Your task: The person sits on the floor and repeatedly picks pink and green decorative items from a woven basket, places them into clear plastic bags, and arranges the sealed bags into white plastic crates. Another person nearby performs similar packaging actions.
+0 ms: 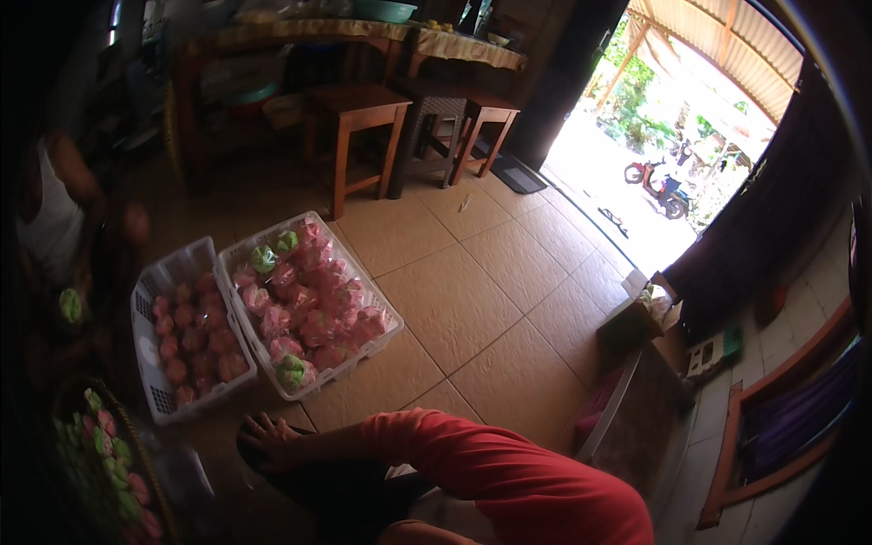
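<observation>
Two crates [365,354], one of wrapped bundles [318,327], one of reddish balls [193,340]

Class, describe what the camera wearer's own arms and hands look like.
One loose, creased, red fabric sleeve narrows toward its end and stops short of the wrist. The bare hand shows no glove; dim light hides finer detail. The other arm cannot be told clearly.

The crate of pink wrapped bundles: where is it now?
In the head view, left of centre, the bundle crate sits on the tiled floor, right of the crate of round reddish items.
</observation>
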`<state>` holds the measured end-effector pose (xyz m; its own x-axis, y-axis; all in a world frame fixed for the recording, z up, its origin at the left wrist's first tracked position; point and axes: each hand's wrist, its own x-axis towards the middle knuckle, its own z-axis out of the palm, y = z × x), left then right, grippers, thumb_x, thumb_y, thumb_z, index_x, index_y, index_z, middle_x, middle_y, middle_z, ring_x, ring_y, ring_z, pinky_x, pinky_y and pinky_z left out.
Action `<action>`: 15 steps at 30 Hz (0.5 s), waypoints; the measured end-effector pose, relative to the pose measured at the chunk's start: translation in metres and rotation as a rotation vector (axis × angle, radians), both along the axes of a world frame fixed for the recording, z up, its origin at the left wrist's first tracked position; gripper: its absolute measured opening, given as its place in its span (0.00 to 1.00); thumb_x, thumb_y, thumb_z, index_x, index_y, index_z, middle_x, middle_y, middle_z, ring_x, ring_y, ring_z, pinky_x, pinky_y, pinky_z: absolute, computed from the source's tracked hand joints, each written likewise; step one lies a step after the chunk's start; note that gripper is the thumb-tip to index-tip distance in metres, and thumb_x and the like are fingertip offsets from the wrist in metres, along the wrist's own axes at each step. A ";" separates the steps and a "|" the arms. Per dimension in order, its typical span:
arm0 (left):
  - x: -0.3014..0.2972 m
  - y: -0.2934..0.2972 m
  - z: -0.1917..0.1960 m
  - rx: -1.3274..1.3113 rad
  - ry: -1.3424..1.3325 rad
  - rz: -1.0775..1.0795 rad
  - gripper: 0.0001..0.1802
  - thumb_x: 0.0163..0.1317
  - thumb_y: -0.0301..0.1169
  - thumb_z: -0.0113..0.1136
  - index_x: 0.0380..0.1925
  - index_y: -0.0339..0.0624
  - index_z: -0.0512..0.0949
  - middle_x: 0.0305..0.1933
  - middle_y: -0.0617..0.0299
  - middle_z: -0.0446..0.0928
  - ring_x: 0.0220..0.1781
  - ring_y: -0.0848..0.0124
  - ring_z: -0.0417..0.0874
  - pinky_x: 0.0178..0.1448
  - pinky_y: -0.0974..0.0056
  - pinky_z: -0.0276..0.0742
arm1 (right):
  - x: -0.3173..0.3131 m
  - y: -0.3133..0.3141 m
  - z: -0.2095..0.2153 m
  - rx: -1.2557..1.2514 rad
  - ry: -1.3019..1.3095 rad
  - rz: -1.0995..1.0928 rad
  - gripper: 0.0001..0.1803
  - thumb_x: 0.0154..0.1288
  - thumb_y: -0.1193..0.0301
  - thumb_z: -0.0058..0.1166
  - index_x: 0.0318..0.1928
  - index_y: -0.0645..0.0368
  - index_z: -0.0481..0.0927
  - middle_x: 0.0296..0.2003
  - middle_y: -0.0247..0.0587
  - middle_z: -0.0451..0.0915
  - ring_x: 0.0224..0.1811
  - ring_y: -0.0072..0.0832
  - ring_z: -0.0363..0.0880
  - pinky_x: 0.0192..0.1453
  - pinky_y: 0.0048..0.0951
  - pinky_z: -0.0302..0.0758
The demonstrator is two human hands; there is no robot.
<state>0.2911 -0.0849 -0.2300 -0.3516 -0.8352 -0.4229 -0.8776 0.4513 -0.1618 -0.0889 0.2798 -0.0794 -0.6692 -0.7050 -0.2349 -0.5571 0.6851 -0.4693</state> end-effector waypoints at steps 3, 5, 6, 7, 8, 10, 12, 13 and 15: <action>-0.004 0.000 0.000 -0.002 0.001 -0.007 0.33 0.66 0.58 0.41 0.66 0.59 0.64 0.70 0.48 0.59 0.70 0.48 0.59 0.69 0.43 0.56 | 0.000 0.000 -0.002 -0.016 -0.017 -0.008 0.51 0.56 0.49 0.57 0.73 0.52 0.46 0.73 0.58 0.39 0.72 0.66 0.43 0.59 0.66 0.63; -0.008 0.000 -0.001 -0.004 0.003 -0.010 0.33 0.66 0.58 0.42 0.66 0.58 0.64 0.70 0.48 0.59 0.70 0.48 0.59 0.69 0.44 0.56 | 0.000 0.000 -0.002 -0.014 -0.031 -0.014 0.51 0.55 0.48 0.57 0.73 0.51 0.46 0.74 0.58 0.39 0.73 0.66 0.42 0.59 0.67 0.63; -0.010 0.001 -0.001 -0.002 0.001 -0.014 0.33 0.66 0.58 0.42 0.66 0.58 0.64 0.70 0.48 0.59 0.70 0.48 0.59 0.69 0.44 0.56 | 0.000 0.000 -0.001 -0.005 -0.044 -0.015 0.51 0.55 0.48 0.56 0.73 0.51 0.46 0.74 0.58 0.39 0.73 0.66 0.42 0.60 0.67 0.63; -0.011 0.001 -0.001 -0.001 0.001 -0.015 0.33 0.66 0.58 0.42 0.66 0.58 0.64 0.70 0.48 0.59 0.70 0.48 0.59 0.69 0.44 0.56 | 0.000 0.000 0.000 0.004 -0.058 -0.014 0.51 0.55 0.47 0.56 0.73 0.51 0.46 0.74 0.58 0.39 0.73 0.66 0.42 0.60 0.67 0.62; -0.014 0.001 -0.002 -0.002 0.003 -0.017 0.33 0.66 0.58 0.42 0.66 0.58 0.65 0.70 0.48 0.59 0.70 0.48 0.60 0.69 0.44 0.56 | 0.000 0.000 0.000 0.005 -0.055 -0.014 0.51 0.55 0.47 0.56 0.73 0.51 0.46 0.74 0.58 0.39 0.73 0.66 0.42 0.59 0.67 0.63; -0.018 0.001 -0.002 -0.001 0.005 -0.016 0.32 0.66 0.58 0.42 0.66 0.57 0.65 0.69 0.48 0.60 0.69 0.48 0.60 0.69 0.44 0.57 | -0.001 0.000 0.000 0.004 -0.053 -0.016 0.51 0.55 0.47 0.56 0.73 0.51 0.46 0.74 0.58 0.40 0.73 0.66 0.43 0.58 0.67 0.64; -0.022 0.001 -0.001 -0.001 0.006 -0.018 0.32 0.66 0.58 0.42 0.66 0.57 0.65 0.69 0.48 0.60 0.69 0.49 0.60 0.69 0.44 0.57 | -0.001 0.001 -0.002 -0.010 -0.030 -0.010 0.51 0.54 0.47 0.57 0.73 0.50 0.47 0.73 0.58 0.41 0.72 0.66 0.44 0.57 0.66 0.65; -0.022 0.001 -0.001 0.000 0.006 -0.021 0.32 0.66 0.58 0.42 0.66 0.57 0.65 0.69 0.48 0.60 0.69 0.49 0.60 0.69 0.45 0.57 | -0.001 0.000 -0.002 -0.017 -0.019 -0.006 0.51 0.53 0.48 0.58 0.73 0.50 0.47 0.73 0.58 0.41 0.72 0.66 0.45 0.56 0.66 0.66; -0.025 0.000 0.000 -0.001 0.007 -0.022 0.32 0.66 0.58 0.43 0.66 0.57 0.65 0.69 0.48 0.60 0.69 0.49 0.60 0.69 0.45 0.57 | 0.000 0.000 -0.004 -0.057 0.027 0.002 0.52 0.52 0.48 0.59 0.72 0.50 0.48 0.73 0.59 0.42 0.71 0.67 0.47 0.55 0.65 0.68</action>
<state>0.2657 -0.0845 -0.2304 -0.3729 -0.8276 -0.4195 -0.8686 0.4703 -0.1558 -0.0889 0.2798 -0.0838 -0.6735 -0.7178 -0.1765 -0.5710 0.6569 -0.4923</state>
